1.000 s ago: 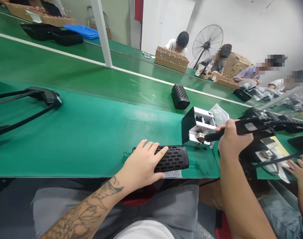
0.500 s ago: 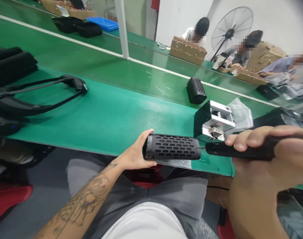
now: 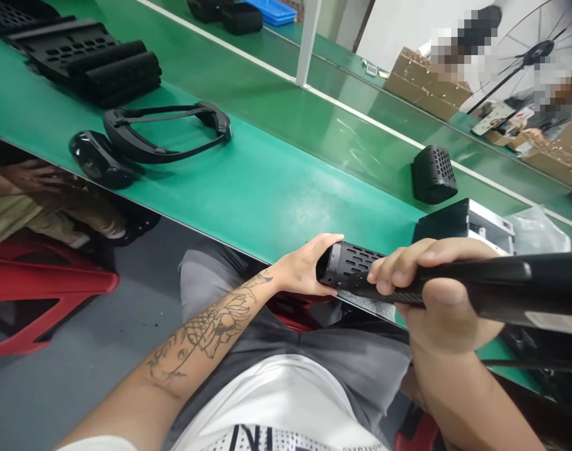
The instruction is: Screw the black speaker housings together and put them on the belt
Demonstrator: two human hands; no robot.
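A black perforated housing (image 3: pixel 358 260) lies at the front edge of the green table, its left end gripped between the thumb and fingers of my left hand (image 3: pixel 309 266). My right hand (image 3: pixel 436 288) is wrapped round a black power screwdriver (image 3: pixel 492 285), held level with its front end over the near side of the housing. The tool and my fingers hide the housing's right part, and the screwdriver's tip is too dark to make out.
A black headset with a strap (image 3: pixel 168 134) and stacked black perforated parts (image 3: pixel 98 62) sit at left. Another perforated housing (image 3: pixel 435 174) stands at back right, near a white-and-black box device (image 3: pixel 464 225) and a plastic bag (image 3: pixel 539 235). A person's hands (image 3: pixel 36 178) show at far left.
The view has turned left. My right hand has brought the screwdriver leftward, from beyond the housing's right end to over it. My left hand still holds the left end.
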